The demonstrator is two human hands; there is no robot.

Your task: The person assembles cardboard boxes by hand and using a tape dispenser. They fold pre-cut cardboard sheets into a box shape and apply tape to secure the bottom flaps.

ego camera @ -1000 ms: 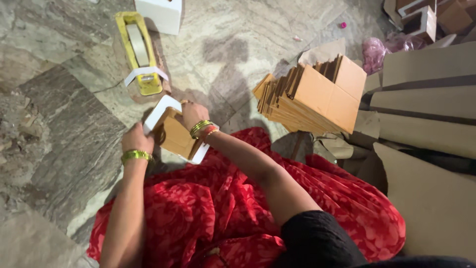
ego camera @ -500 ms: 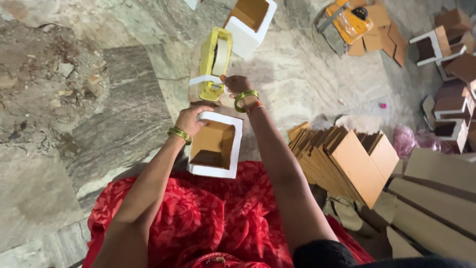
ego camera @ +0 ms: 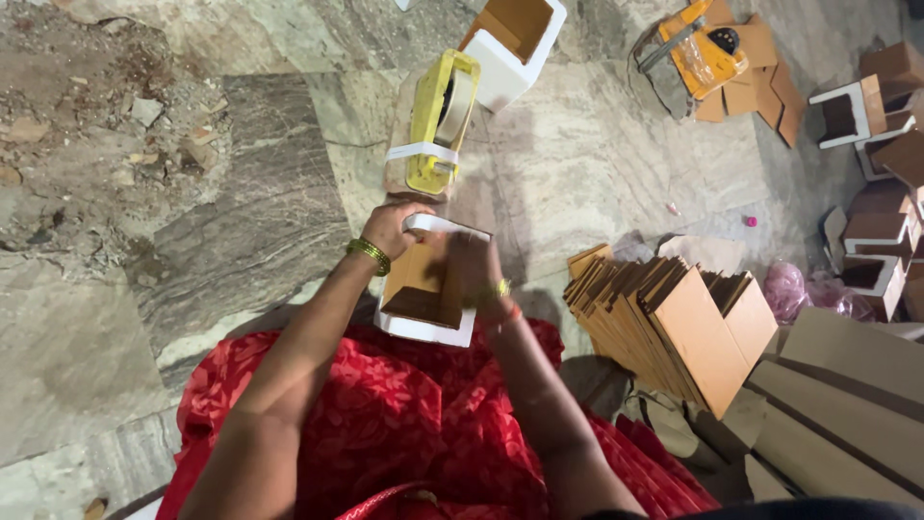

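Cardboard, brown inside and white outside: a small open box (ego camera: 426, 292) sits at frame centre, held above a red patterned garment (ego camera: 385, 424) that fills the lower middle. Box opening faces the camera; interior walls visible.

Left hand (ego camera: 393, 229) grips the box's upper left corner, fingers curled over the white rim. Green-gold bangle at that wrist. Right hand (ego camera: 474, 270) lies against the box's right side, reaching into or across the opening; motion blur hides the fingers, so cannot tell whether it is closed on the wall or only pressing on it. Bangles at that wrist too.

Just above the box, upper centre: yellow tape dispenser (ego camera: 438, 130) standing on the stone floor (ego camera: 241, 221), white strip across its lower front. Beyond it, at the top edge, a second open white box (ego camera: 515, 43) with brown interior, tilted.

Right of centre: a leaning stack of flat brown cardboard blanks (ego camera: 664, 323), packed on edge, near the right forearm but apart from it. Lower right: larger plain cardboard sheets (ego camera: 847, 404).

Upper right: an orange-yellow tool (ego camera: 703, 48) lying on loose brown card pieces. Far right edge: several assembled white-and-brown boxes (ego camera: 871, 231), piled. Pink plastic bag (ego camera: 789, 289) between those and the blanks.

Upper left: rough, crumbled floor surface with rubble (ego camera: 106, 106).
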